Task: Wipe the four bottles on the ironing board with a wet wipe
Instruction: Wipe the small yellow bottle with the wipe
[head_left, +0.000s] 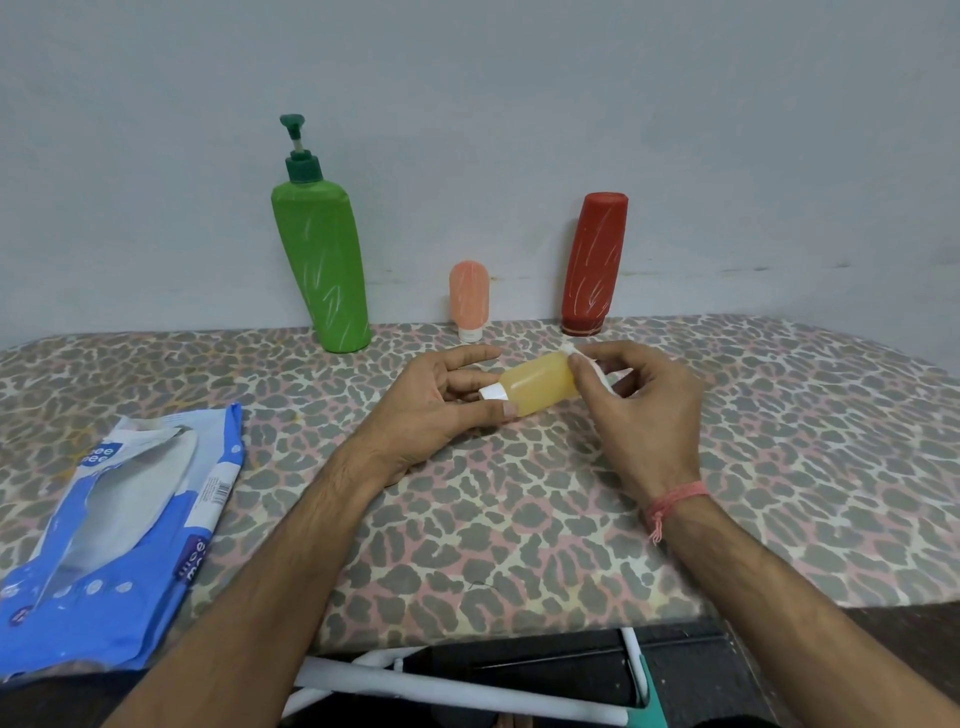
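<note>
Ironing board (519, 519): leopard-print cover, far edge against a pale grey wall (519, 104); white frame tubes show below the near edge.

Left hand (431, 410): palm up, raised over mid-board, thumb and fingers holding the cap end of the yellow bottle (540, 382), which lies level between both hands.

Right hand (639, 405): fingers curled, pinching a white wet wipe (592, 366) against the bottle's far end; the wipe is mostly hidden, apparently bunched. Pink thread band at the wrist.

Wipes packet (119, 530): blue, torn open, flat at the near left edge.

Green pump bottle (322, 265): upright, far edge, left.

Red bottle (595, 262): cap down, far edge, right.

Peach bottle (469, 299): cap down, between green and red.
</note>
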